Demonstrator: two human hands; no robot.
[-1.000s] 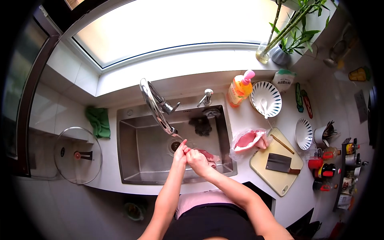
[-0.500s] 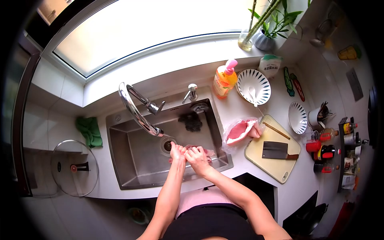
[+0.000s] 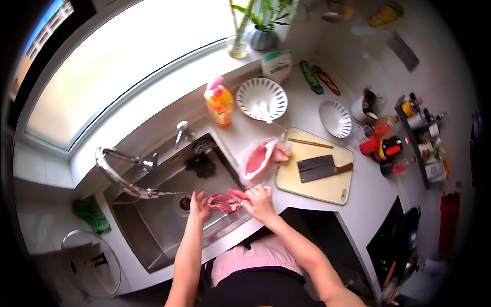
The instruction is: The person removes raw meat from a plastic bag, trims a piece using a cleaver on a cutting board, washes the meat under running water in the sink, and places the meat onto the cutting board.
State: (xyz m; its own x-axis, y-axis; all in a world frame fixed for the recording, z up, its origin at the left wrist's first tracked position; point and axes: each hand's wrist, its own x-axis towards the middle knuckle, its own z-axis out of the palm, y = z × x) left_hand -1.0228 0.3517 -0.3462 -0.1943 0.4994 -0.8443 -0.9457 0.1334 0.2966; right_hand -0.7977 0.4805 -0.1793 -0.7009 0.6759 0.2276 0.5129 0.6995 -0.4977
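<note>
Head: meat point(image 3: 224, 202) partly behind hands point(image 3: 200, 206) point(image 3: 261, 202)

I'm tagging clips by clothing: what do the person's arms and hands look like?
The left hand and right hand wear no gloves. Both forearms are bare, with no sleeve, watch or bracelet visible; any ring is too small to tell. A black top and a pink garment show at the body.

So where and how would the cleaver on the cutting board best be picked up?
Probably by its brown handle, coming from above and picture right: the cleaver lies flat on the cutting board, its broad blade toward picture left and its narrower handle near the board's right edge.
</note>
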